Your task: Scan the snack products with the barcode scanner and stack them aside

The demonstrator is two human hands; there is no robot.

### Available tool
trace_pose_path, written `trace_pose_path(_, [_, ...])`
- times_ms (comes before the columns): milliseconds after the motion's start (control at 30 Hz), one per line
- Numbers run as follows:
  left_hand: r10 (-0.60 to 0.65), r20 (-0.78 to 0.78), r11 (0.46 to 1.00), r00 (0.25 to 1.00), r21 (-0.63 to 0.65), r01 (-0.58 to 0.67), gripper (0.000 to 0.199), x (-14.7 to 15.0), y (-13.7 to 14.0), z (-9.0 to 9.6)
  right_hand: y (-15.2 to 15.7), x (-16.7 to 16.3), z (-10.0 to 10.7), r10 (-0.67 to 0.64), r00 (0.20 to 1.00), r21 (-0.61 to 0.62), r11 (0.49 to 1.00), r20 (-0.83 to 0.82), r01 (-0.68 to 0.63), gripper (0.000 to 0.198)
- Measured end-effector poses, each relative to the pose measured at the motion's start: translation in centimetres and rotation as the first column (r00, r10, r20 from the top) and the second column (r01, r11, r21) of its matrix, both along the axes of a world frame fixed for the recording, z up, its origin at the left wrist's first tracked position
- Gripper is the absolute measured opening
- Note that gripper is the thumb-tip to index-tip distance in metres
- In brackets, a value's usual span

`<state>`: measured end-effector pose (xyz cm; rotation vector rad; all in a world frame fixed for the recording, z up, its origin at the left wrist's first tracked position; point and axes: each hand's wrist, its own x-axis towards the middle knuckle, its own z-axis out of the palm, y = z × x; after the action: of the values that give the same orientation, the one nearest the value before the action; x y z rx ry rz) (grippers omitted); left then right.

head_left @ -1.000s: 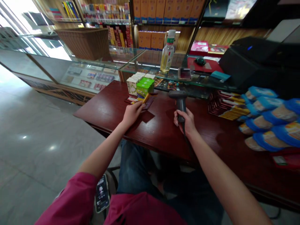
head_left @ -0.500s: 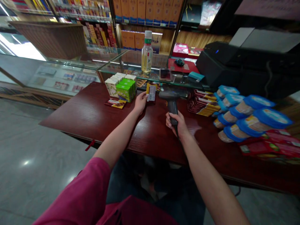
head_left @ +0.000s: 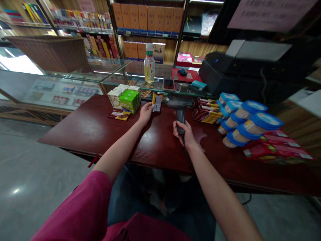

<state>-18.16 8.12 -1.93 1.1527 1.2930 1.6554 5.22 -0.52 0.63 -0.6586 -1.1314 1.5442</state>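
My left hand (head_left: 146,113) is closed on the edge of a small flat packet (head_left: 157,103), yellow and dark red with a white printed label facing me. Wrapped round the handle of a black barcode scanner (head_left: 180,117) is my right hand (head_left: 185,132); the scanner's head points left, toward the packet. A similar flat packet (head_left: 119,115) lies on the dark red wooden desk (head_left: 160,144), in front of a block of green and white boxes (head_left: 126,97). To the right of the scanner stands a stack of dark red and yellow packets (head_left: 206,110).
Blue-lidded tubs (head_left: 250,122) and red packs (head_left: 278,149) occupy the desk's right side. A bottle (head_left: 149,65) of pale yellow liquid stands on the glass counter (head_left: 117,75) behind. A black machine (head_left: 230,75) is at the back right, a wicker basket (head_left: 52,52) at the back left.
The whole view has shifted, so the scene sits slightly further left and the shelves lower. Both hands keep their holds on the packet and the scanner, with little movement between them.
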Motion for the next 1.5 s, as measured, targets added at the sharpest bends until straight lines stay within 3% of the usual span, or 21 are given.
trace_pose_path(67, [0.034,-0.137,0.999,0.99,0.023,-0.031,0.028,0.5,0.0,0.9,0.2,1.4,-0.1,-0.118,0.992,0.074,0.991,0.04,0.115,0.032])
trace_pose_path(133, [0.08,-0.302,0.993,0.95,0.104,-0.051,0.025,1.8,0.0,2.2,0.5,3.3,-0.4,-0.322,0.939,0.17,0.939,0.121,0.3,0.036])
trace_pose_path(200, [0.098,-0.447,0.978,0.889,0.207,-0.003,0.025,3.9,0.0,3.7,0.8,5.4,-0.8,-0.579,0.79,0.287,0.806,0.201,0.518,0.05])
trace_pose_path(267, [0.096,-0.592,0.959,0.8,0.271,0.086,0.028,6.9,0.1,5.3,1.0,7.4,-1.3,-0.785,0.571,0.403,0.616,0.239,0.677,0.06])
trace_pose_path(300, [0.095,-0.669,0.949,0.737,0.285,0.137,0.03,8.6,0.1,6.0,1.1,8.1,-1.5,-0.847,0.471,0.449,0.53,0.245,0.719,0.062])
trace_pose_path(367, [0.107,-0.805,0.924,0.583,0.297,0.241,0.036,12.1,0.4,7.1,1.0,9.3,-1.9,-0.907,0.345,0.503,0.421,0.242,0.755,0.063])
trace_pose_path(433, [0.136,-0.883,0.879,0.449,0.317,0.356,0.042,15.3,0.7,7.7,0.9,9.7,-2.2,-0.93,0.29,0.519,0.368,0.227,0.771,0.063])
trace_pose_path(533, [0.192,-0.93,0.796,0.314,0.334,0.504,0.04,19.2,1.2,7.8,0.7,9.6,-2.5,-0.938,0.279,0.521,0.347,0.207,0.78,0.062])
trace_pose_path(600, [0.205,-0.952,0.786,0.228,0.299,0.542,0.035,21.1,1.4,7.6,0.7,9.3,-2.6,-0.937,0.29,0.523,0.35,0.196,0.777,0.061])
trace_pose_path(733, [0.176,-0.976,0.857,0.125,0.214,0.469,0.028,23.6,1.7,7.3,0.7,9.0,-2.4,-0.916,0.359,0.517,0.399,0.181,0.757,0.057])
trace_pose_path(833, [0.13,-0.983,0.874,0.131,0.176,0.452,0.033,24.3,1.9,7.0,0.8,8.9,-2.0,-0.885,0.434,0.504,0.455,0.167,0.734,0.049])
trace_pose_path(933, [0.155,-0.969,0.847,0.195,0.232,0.479,0.045,22.4,1.1,6.1,0.7,8.9,-1.6,-0.838,0.523,0.448,0.532,0.158,0.718,0.043])
trace_pose_path(1067, [0.189,-0.951,0.845,0.243,0.284,0.453,0.056,14.1,-2.8,4.2,-0.3,8.7,-1.0,-0.677,0.728,0.286,0.724,0.113,0.628,0.035])
trace_pose_path(1133, [0.175,-0.96,0.868,0.219,0.256,0.426,0.056,8.1,-5.9,3.6,-1.1,8.4,-0.6,-0.507,0.851,0.231,0.852,0.136,0.471,0.027])
trace_pose_path(1200, [0.173,-0.962,0.9,0.209,0.241,0.364,0.055,1.5,-9.1,3.2,-1.8,7.8,-0.3,-0.331,0.923,0.2,0.935,0.196,0.293,0.025])
trace_pose_path(1267, [0.169,-0.963,0.947,0.21,0.218,0.237,0.054,-4.9,-11.9,3.1,-2.3,6.7,0.0,-0.183,0.95,0.172,0.975,0.254,0.141,0.028])
trace_pose_path(1367, [0.147,-0.966,0.989,0.213,0.148,-0.01,0.055,-12.9,-14.6,3.2,-3.1,3.7,0.1,0.017,0.945,0.128,0.99,0.326,-0.062,0.033])
trace_pose_path(1500, [0.092,-0.97,0.994,0.224,0.077,-0.076,0.061,-19.0,-15.6,2.7,-4.5,-1.9,0.4,0.216,0.917,0.054,0.967,0.336,-0.247,0.038])
